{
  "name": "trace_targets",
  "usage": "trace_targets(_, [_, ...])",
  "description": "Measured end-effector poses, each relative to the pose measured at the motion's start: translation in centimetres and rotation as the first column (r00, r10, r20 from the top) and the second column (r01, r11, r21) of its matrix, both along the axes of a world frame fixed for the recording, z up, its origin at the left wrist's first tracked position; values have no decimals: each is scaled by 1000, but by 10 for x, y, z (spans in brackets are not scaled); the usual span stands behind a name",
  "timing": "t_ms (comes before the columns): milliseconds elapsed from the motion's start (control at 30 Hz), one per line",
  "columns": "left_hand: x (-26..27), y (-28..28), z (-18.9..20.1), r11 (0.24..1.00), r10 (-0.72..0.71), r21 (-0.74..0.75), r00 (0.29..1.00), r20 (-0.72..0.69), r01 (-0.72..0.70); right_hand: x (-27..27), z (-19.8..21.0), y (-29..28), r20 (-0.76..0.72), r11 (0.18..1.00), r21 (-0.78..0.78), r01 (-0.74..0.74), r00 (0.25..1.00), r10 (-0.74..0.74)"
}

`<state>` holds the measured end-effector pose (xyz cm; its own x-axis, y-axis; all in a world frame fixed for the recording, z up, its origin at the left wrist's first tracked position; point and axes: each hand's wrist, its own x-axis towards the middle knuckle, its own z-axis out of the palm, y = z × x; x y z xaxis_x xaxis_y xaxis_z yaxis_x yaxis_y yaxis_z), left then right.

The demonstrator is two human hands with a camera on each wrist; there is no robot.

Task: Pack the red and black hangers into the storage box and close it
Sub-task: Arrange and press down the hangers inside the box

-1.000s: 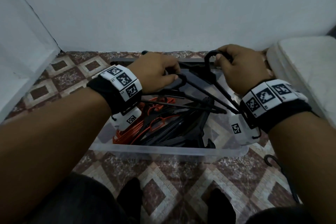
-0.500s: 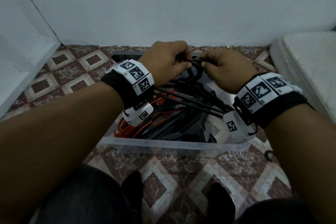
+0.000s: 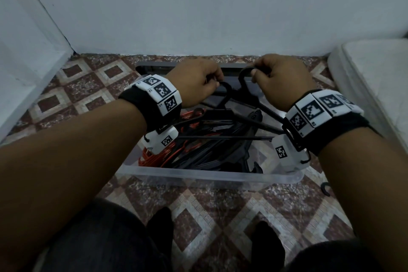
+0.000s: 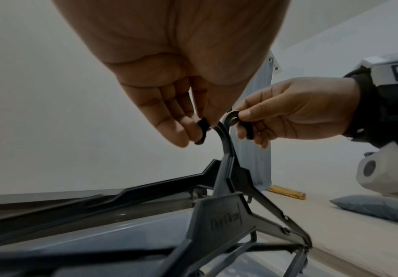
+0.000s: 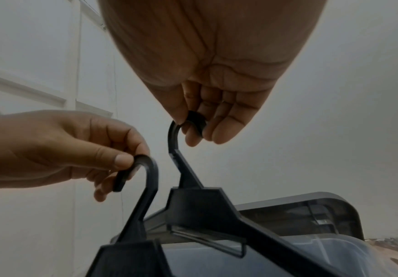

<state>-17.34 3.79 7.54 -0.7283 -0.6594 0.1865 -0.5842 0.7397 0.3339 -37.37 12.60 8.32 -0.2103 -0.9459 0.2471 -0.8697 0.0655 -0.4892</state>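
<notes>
**Q:** Where are the hands?

**A:** Both are raised over the far end of the box (image 3: pixel 209 178), a clear tub on the tiled floor (image 3: pixel 198 216). The left hand (image 3: pixel 198 81) and the right hand (image 3: pixel 280 81) are near each other but apart. Each wrist wears a black band with white coded tags (image 3: pixel 161 93).

**Q:** What are the fingers doing?

**A:** The left fingers (image 4: pixel 167 127) and thumb are curled and pinch the hook of the first hanger (image 3: pixel 229 91), which is black. The right fingers (image 5: pixel 219 131) and thumb pinch the hook of the second hanger (image 3: pixel 268 112), also black. The two hooks are just beside each other, and both hangers slope down from them toward the box.

**Q:** What is already in the box?

**A:** A heap of black hangers (image 3: pixel 209 157) fills the middle. The red hangers (image 3: pixel 154 159) are bunched at the near left corner, partly hidden under the left wrist.

**Q:** Is the box closed?

**A:** No, its top is open. A dark-framed lid (image 5: pixel 311 211) is behind it, next to the pale wall (image 3: pixel 198 6). Whether it leans or lies flat, I cannot tell.

**Q:** Anything else?

**A:** A white mattress (image 3: pixel 375 77) lies at the right edge. A small black hook (image 3: pixel 326 189) shows on the floor right of the box.
</notes>
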Motion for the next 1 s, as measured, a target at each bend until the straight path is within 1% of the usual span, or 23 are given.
trace_targets(67, [4,-1,0,1000,-12,24,1000,10,12,-1,-1,0,0,999,-38,30,1000,-30])
trace_targets(200, [5,1,8,997,-66,35,997,-31,67,-1,2,-1,-3,987,-140,81,997,-82])
trace_targets(333, [1,0,14,1000,-13,-24,999,-49,12,-2,6,-2,3,974,-187,128,992,-129])
trace_targets(400, [0,1,15,1000,7,-17,999,-54,-8,-2,6,-1,12,973,-182,139,990,-139])
trace_targets(500, [-1,6,16,999,33,21,999,-37,-33,0,4,-1,1,986,-127,111,994,-111])
trace_targets(733, [-15,15,19,995,104,-12,992,71,-103,15,2,0,-42,1000,3,-16,999,16])
trace_targets(900, [-25,25,26,991,117,59,992,54,-120,22,3,3,44,980,124,-156,987,152])
trace_targets(967, [-28,29,28,987,126,84,986,108,-136,23,3,4,55,975,148,-167,986,160])
trace_targets(1000, [-29,31,29,982,123,124,982,146,-141,23,3,4,60,979,139,-152,988,145])
